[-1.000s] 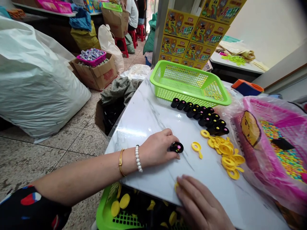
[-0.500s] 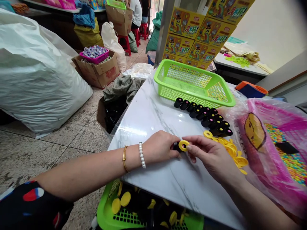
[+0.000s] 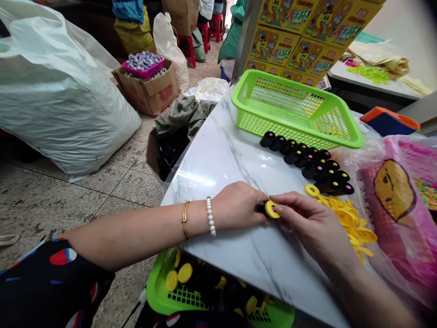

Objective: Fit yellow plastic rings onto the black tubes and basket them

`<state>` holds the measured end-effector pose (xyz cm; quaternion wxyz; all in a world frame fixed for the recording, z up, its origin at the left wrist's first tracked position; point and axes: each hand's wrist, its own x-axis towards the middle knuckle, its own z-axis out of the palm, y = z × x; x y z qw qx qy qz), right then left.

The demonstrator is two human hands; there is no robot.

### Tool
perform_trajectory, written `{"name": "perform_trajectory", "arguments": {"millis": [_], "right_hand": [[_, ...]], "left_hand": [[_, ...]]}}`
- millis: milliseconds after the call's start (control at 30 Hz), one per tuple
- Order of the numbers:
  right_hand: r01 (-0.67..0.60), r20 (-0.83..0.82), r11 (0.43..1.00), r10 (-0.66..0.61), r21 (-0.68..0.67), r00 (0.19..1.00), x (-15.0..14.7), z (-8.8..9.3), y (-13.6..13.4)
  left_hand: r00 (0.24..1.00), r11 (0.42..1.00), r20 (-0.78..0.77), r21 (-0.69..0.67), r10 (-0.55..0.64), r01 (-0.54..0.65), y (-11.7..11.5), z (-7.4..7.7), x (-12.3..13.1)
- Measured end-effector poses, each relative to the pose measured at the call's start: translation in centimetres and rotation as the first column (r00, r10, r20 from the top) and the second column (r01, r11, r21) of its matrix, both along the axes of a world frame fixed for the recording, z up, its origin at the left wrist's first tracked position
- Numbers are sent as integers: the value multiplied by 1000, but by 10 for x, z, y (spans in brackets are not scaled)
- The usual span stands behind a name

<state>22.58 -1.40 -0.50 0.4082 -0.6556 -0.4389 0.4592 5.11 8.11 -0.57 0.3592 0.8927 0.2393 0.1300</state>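
My left hand [image 3: 239, 205] is closed around a small black cylinder [image 3: 261, 208] just above the marble-patterned table [image 3: 218, 168]. Between the thumb and fingers of my right hand [image 3: 307, 218] is a yellow ring [image 3: 272, 209], set against the end of that cylinder. A pinkish spot shows through the ring's hole. Beyond my hands, black cylinders [image 3: 309, 157] with pink or yellow dots on their ends lie in rows. A pile of loose yellow rings [image 3: 346, 216] spreads to the right of my right hand.
A green basket [image 3: 297, 132] stands behind the rows. At right is a pink basket [image 3: 382, 241] wrapped in plastic, with colourful beads. Below the table edge, another green basket [image 3: 153, 284] holds black and yellow pieces. A box of black parts [image 3: 170, 155] and a big white sack [image 3: 68, 100] are at left.
The yellow ring now sits flush against the cylinder's end, where it was tilted over it before. The view has shifted, so the table things appear further apart and the beads are less visible.
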Motion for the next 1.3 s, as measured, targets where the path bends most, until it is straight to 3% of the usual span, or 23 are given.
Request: {"name": "perform_trajectory", "arguments": {"millis": [233,433,733,933,1133,1233,1300], "right_hand": [[-90,48,994,87,60,995,-4,8,-3],[-239,268,957,190,166,944,1,5,-3],[-160,238,975,121,153,964,-3,5,-3],[-199,344,969,138,149,929,-1,9,-4],[-216,333,961,150,171,931,-1,7,-4],[-231,370,959,158,162,916,-2,8,-2],[-240,375,959,169,149,911,-2,11,-2]], "left_hand": [[1000,1000,-2,-9,-7,7,0,1,0],[1000,1000,-27,4,12,-12,-1,1,1],[999,999,-13,5,-35,35,2,1,2],[999,999,-30,27,-21,22,1,1,2],[999,1000,-36,-15,1,-2,1,3,4],[999,995,-33,-98,-13,9,6,7,1],[996,938,-41,-342,-76,57,9,13,-2]]}}
